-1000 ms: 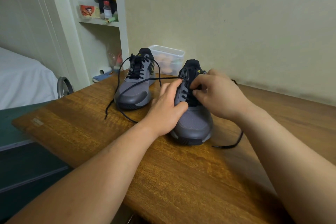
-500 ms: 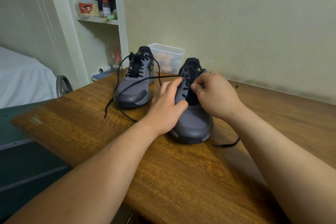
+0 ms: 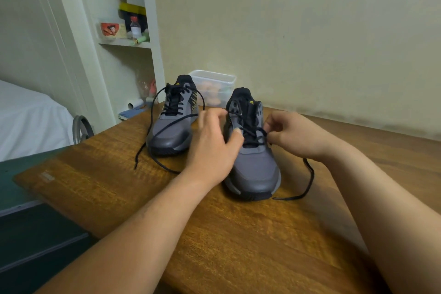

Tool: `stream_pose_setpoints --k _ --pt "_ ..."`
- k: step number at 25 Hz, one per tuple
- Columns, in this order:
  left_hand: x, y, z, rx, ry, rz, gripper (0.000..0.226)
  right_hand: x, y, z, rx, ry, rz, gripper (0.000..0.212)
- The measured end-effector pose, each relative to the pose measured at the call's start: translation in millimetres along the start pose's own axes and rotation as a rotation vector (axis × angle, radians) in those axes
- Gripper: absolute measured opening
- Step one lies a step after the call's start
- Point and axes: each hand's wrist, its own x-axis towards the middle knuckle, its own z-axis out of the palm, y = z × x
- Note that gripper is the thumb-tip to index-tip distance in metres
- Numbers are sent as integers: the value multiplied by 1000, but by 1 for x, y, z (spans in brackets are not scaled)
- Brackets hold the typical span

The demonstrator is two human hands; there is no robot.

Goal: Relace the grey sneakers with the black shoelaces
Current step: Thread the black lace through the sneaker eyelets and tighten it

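Two grey sneakers stand on the wooden table (image 3: 238,241), toes toward me. The left sneaker (image 3: 171,131) is laced, its loose black lace ends trailing onto the wood. The right sneaker (image 3: 253,162) is laced only across its lower eyelets. My left hand (image 3: 212,148) grips the right sneaker's left side, thumb on the eyelet row, fingers pinching a black shoelace (image 3: 307,179) strand that runs off to the left. My right hand (image 3: 296,136) pinches the lace at the right eyelets. The lace's free end curls on the table right of the toe.
A clear plastic tub (image 3: 214,86) stands behind the sneakers by the wall. A white shelf unit (image 3: 128,31) with small bottles sits at the back left, a bed (image 3: 28,117) further left. The table's left edge drops to a dark green floor.
My right hand has moved off the tongue to the sneaker's right side, drawing the lace through. More lace now shows across the lower eyelets, and the free end lies longer on the table.
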Motion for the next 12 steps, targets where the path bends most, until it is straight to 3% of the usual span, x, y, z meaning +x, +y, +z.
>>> stream_pose_setpoints --k 3,6,7,9,12 --pt "14 1 -11 15 36 -17 53 -3 -1 -7 40 -19 3 3" --pt "18 -5 -16 180 -44 -13 9 -3 0 -14 121 14 -12 3" --pt "18 -7 -18 191 -32 -20 4 -4 0 -17 152 12 -14 3" --pt "15 -7 -22 117 -1 -48 4 -4 2 -22 190 -1 -11 5" --pt "8 4 -25 -42 60 -20 42 -4 -2 -25 242 1 -8 8"
